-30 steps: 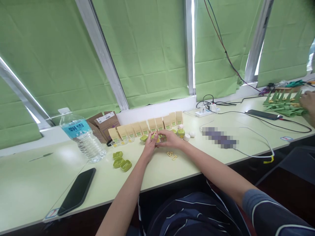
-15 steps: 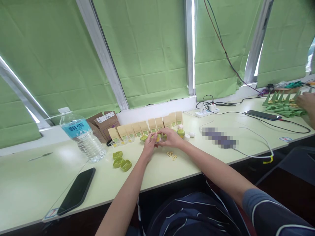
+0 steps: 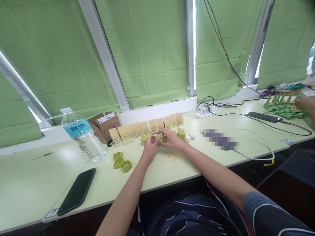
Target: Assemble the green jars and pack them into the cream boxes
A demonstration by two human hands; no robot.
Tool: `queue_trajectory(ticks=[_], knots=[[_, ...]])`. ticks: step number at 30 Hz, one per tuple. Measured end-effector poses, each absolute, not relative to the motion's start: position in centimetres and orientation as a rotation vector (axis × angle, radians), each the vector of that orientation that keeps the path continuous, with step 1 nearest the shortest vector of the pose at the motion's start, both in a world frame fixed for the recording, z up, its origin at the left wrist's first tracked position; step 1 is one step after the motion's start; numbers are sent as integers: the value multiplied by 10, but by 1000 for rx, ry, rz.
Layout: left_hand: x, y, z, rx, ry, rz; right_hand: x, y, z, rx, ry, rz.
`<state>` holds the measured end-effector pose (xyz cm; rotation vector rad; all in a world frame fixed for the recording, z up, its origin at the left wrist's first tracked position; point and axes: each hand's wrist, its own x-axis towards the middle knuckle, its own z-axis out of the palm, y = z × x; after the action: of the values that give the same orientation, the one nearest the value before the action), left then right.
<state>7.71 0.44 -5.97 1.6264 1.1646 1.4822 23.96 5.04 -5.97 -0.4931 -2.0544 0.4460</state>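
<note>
My left hand (image 3: 150, 145) and my right hand (image 3: 169, 139) meet over the table, fingers closed around a small clear plastic pack (image 3: 161, 138) with green in it. Fingers cover most of the pack. Just behind them stands a row of tan cards (image 3: 144, 128) with green labels, some with clear plastic fronts at the left end. Small yellow rings (image 3: 172, 156) lie in front of my right hand. Left of my left hand sit green cup-like pieces (image 3: 122, 163). A green round piece (image 3: 181, 133) and white round pieces (image 3: 190, 137) are beside my right hand.
A water bottle (image 3: 83, 139), a cardboard box (image 3: 104, 126) and a black phone (image 3: 76, 191) stand or lie at the left. Right are a power strip (image 3: 208, 113), cables and another phone (image 3: 263, 117). A co-worker's hand (image 3: 306, 106) is near green cone-shaped pieces (image 3: 283, 108).
My fingers have shifted slightly on the pack, and its green part shows a bit differently. The whole view has moved very little.
</note>
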Motion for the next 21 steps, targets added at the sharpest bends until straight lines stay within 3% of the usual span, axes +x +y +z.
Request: queue_trajectory(ticks=[9,15,21], knots=[[60,10,-29,1634,1401,1700,243,51,-59,-532,-2021,568],[17,24,-3,1923,1937,1631,243,49,-58,-523,-2051,600],[-33,51,-4,1965,2170,1316,243,49,-57,-525,-2062,629]])
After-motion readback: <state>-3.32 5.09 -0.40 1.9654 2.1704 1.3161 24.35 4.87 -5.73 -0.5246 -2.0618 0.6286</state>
